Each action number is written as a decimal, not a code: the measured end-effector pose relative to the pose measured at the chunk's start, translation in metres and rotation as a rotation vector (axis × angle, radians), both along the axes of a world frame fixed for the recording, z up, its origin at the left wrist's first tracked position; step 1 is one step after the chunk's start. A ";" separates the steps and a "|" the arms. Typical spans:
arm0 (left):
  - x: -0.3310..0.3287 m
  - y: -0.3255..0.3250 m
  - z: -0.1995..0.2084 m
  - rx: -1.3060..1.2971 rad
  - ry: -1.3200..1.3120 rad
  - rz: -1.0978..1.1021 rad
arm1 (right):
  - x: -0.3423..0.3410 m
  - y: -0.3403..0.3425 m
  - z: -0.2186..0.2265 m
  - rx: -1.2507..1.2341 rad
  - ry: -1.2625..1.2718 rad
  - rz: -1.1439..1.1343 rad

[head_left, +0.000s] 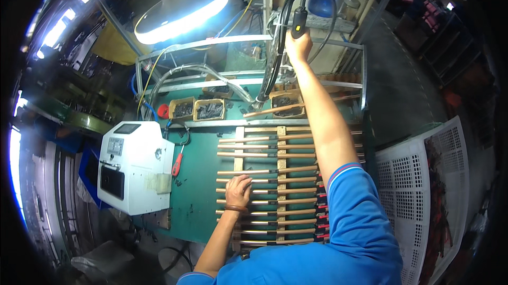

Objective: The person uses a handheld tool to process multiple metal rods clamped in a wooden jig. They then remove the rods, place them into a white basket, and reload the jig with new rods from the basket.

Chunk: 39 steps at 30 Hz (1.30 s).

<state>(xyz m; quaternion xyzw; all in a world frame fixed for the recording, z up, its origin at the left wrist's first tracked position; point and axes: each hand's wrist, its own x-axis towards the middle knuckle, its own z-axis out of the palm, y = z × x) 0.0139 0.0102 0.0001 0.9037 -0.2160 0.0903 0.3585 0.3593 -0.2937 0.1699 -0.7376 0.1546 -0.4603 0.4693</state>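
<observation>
My right arm stretches far forward, and my right hand (299,48) is wrapped round the black handle of an electric screwdriver (299,20) with a yellow mark. Its lower end is hidden by the hand. Copper-coloured rods (296,169) lie crosswise in a row on a slatted wooden rack (282,178). Near their left ends rests my left hand (239,191), its fingers bent over one rod; the fingertips are partly hidden. Dark pieces sit around the middles of the rods. At their right ends are black and red parts (321,212), partly covered by my sleeve.
A white machine (135,168) stands on the green tabletop (198,205) at left, with a red-handled screwdriver (178,163) beside it. Boxes of small black parts (209,109) sit behind a metal rail. Overhead hangs a lit ring lamp (182,15); white perforated crates (405,184) stand right.
</observation>
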 end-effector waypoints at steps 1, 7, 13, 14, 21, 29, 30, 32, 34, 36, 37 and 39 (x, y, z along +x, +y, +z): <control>-0.004 -0.001 0.003 -0.019 -0.017 0.009 | -0.002 0.000 0.000 -0.007 -0.013 0.003; -0.049 -0.001 0.026 -0.020 0.023 -0.033 | -0.029 -0.001 -0.001 -0.029 0.038 0.077; -0.090 -0.029 0.048 -0.237 0.082 -0.259 | -0.086 -0.029 -0.006 -0.153 0.360 0.093; -0.103 -0.036 0.053 -0.314 0.194 -0.318 | -0.105 -0.036 -0.017 -0.165 0.314 0.100; -0.233 -0.040 0.015 -0.528 1.580 -0.436 | -0.285 -0.036 -0.106 -0.777 0.866 0.561; -0.260 -0.087 -0.017 -1.133 1.929 0.173 | -0.247 -0.060 -0.141 -0.991 1.046 0.808; -0.264 -0.102 -0.015 -1.284 1.894 0.244 | -0.242 -0.057 -0.148 -0.925 1.102 0.860; -0.259 -0.140 0.018 -1.251 1.743 0.740 | -0.234 -0.059 -0.158 -1.032 0.981 0.893; -0.273 -0.155 -0.012 -1.546 1.558 0.751 | -0.224 -0.050 -0.147 -1.186 1.034 0.967; -0.264 -0.175 -0.016 -1.796 1.369 0.765 | -0.221 -0.055 -0.135 -1.275 0.942 1.063; -0.261 -0.179 -0.016 -1.860 1.304 0.729 | -0.224 -0.052 -0.128 -1.256 0.925 1.106; -0.259 -0.186 -0.014 -1.976 1.175 0.649 | -0.233 -0.049 -0.126 -1.202 0.842 1.212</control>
